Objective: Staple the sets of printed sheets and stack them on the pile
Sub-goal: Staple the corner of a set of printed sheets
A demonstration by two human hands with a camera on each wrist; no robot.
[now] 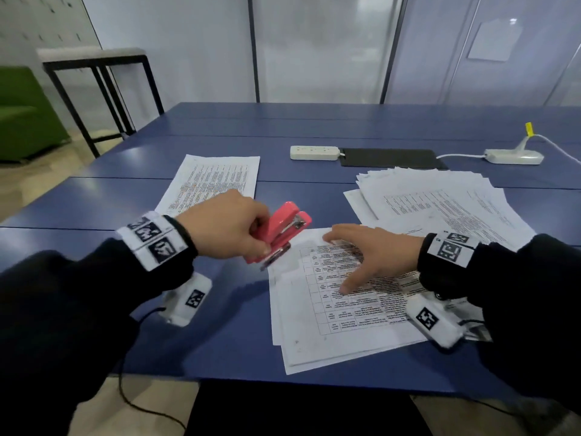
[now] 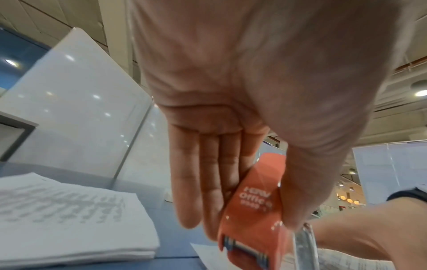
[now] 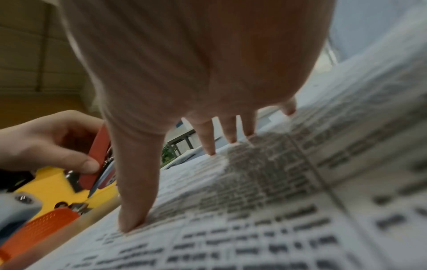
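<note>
Stapler (image 1: 279, 229), tilted at the printed set's (image 1: 345, 297) corner, sits clamped in the left hand (image 1: 226, 228); right hand (image 1: 374, 256) splays flat on that set. Left wrist view alone shows the stapler's lettering.

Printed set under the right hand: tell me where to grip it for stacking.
Likely the near right edge of the printed set, from the right: the stapler in the left hand sits at its far left corner, and the right hand presses the middle.

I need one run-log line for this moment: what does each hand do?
left hand: grips pink stapler at sheet corner | right hand: fingers spread, presses printed sheets on table | staple: cannot tell
</note>
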